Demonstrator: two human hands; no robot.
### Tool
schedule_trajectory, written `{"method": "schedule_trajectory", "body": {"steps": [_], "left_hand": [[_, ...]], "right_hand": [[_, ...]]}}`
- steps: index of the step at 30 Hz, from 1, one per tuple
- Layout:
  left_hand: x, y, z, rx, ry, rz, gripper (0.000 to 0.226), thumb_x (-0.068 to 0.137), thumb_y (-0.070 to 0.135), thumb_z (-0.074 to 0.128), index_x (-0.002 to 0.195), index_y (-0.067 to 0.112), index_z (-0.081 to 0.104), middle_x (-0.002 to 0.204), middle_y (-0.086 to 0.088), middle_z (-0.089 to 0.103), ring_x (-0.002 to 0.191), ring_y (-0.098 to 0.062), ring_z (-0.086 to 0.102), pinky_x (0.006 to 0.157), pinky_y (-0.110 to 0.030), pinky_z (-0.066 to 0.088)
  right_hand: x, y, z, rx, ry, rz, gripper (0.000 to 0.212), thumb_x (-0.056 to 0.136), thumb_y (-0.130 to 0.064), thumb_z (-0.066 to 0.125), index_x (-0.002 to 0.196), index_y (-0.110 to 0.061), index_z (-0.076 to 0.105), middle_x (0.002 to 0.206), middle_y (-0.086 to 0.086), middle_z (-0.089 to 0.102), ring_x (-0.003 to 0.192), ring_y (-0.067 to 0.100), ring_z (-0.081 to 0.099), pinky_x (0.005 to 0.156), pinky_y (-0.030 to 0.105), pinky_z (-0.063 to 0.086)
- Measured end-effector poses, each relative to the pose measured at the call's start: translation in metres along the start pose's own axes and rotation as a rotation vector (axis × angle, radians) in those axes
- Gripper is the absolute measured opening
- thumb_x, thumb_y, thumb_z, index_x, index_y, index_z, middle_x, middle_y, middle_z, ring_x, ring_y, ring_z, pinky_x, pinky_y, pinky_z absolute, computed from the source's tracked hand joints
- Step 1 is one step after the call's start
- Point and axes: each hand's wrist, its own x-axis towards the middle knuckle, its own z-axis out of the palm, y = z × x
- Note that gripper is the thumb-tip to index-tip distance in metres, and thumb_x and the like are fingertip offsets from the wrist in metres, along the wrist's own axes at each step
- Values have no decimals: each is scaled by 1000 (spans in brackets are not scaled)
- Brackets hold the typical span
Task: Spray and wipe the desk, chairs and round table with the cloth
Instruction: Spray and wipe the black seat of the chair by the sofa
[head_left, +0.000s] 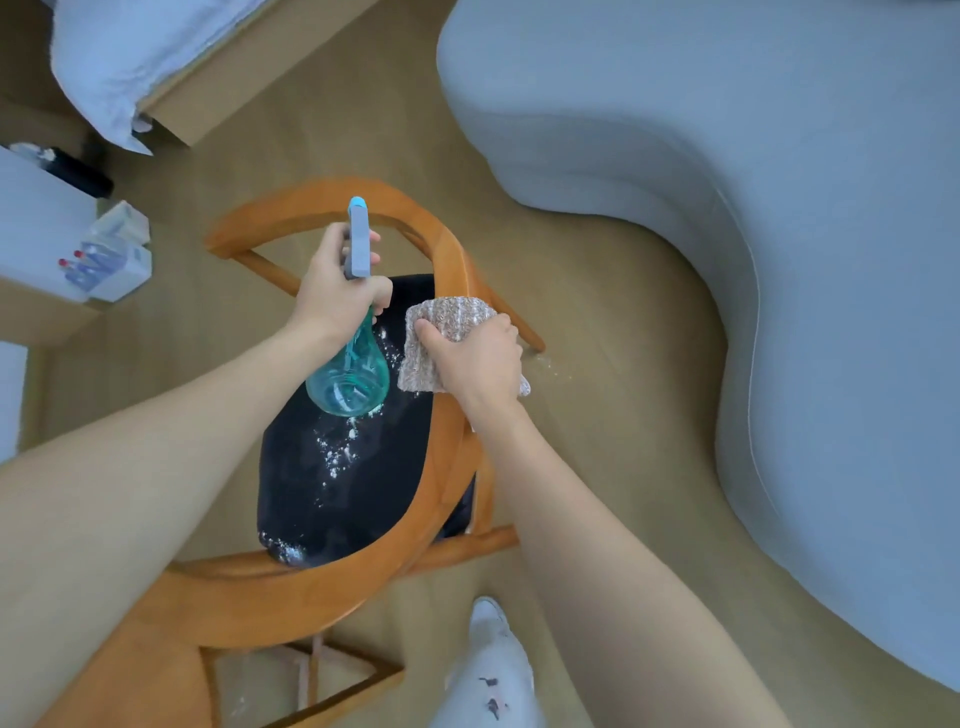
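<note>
A wooden chair (441, 457) with a curved orange frame and a black seat (353, 478) stands below me. White droplets speckle the seat. My left hand (332, 296) grips a teal spray bottle (349, 374) by its grey trigger head, nozzle pointing away, held over the seat. My right hand (478, 358) presses a beige knitted cloth (452, 322) against the chair's right armrest, fingers closed over it.
A large grey sofa (779, 234) fills the right side. A bed with white bedding (130, 67) lies at the top left. A white surface at the left edge carries a tissue packet (111, 260). My leg and slipper (488, 665) stand on the tan floor.
</note>
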Motion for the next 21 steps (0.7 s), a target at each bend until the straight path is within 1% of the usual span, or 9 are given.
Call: {"method": "schedule_trajectory", "body": {"steps": [2,4,7,9,11,14,16,18,21], "left_hand": [[12,-1,0,-22,-6,-6,50,68,-11,56,107,20,48,108,-8,51,76,-3,49,51,-19,48],[25,-5,-1,-47,-16,-21,51,64,-4,59,107,21,49,108,-8,51,79,-5,50,53,-23,48],[50,-15,-5,-70,-19,-67,55,52,9,56,105,24,50,105,-4,53,83,-11,50,61,-32,49],[69,-20,-9,-69,-13,-90,55,52,9,56,104,25,51,103,-1,53,81,-13,50,66,-36,48],[89,-27,-15,-84,7,-99,52,58,3,58,105,23,50,104,-3,52,75,-13,49,62,-32,47],[113,-31,-23,-74,6,-81,51,64,-6,57,106,22,49,103,-3,51,75,-16,48,58,-26,45],[128,-30,-28,-57,19,-75,51,67,-12,56,106,21,48,103,-5,50,77,-13,48,53,-19,45],[142,-29,-31,-72,21,-90,51,68,-15,54,105,20,48,105,-9,48,72,-12,46,48,-16,44],[161,-26,-29,-75,32,-118,53,57,-1,56,104,22,49,105,-8,49,73,-16,46,50,-23,44]], "right_hand": [[12,-10,-2,-15,-20,19,91,70,-66,65,126,1,39,131,16,47,121,35,45,99,47,42],[26,-19,-4,-44,-47,36,87,69,-65,66,122,0,41,122,14,53,114,34,52,94,46,46],[49,-32,-8,-69,-133,79,89,67,-64,68,122,0,41,118,13,57,109,33,55,92,45,48],[65,-38,-11,-81,-204,104,84,65,-63,70,117,-2,44,113,10,59,104,30,57,84,39,50],[80,-43,-11,-100,-269,99,76,63,-63,71,107,-5,48,102,4,61,92,25,59,67,33,47],[99,-57,-14,-100,-352,121,71,65,-60,73,109,-7,57,95,1,64,84,21,61,63,30,45],[109,-66,-15,-103,-396,132,63,69,-56,74,107,-8,59,92,1,62,80,20,59,56,28,39],[118,-71,-14,-132,-424,126,58,69,-54,74,101,-9,59,89,0,60,76,19,57,54,28,36],[131,-75,-10,-172,-457,120,62,69,-53,75,106,-6,58,95,1,62,84,21,60,61,29,41]]}}
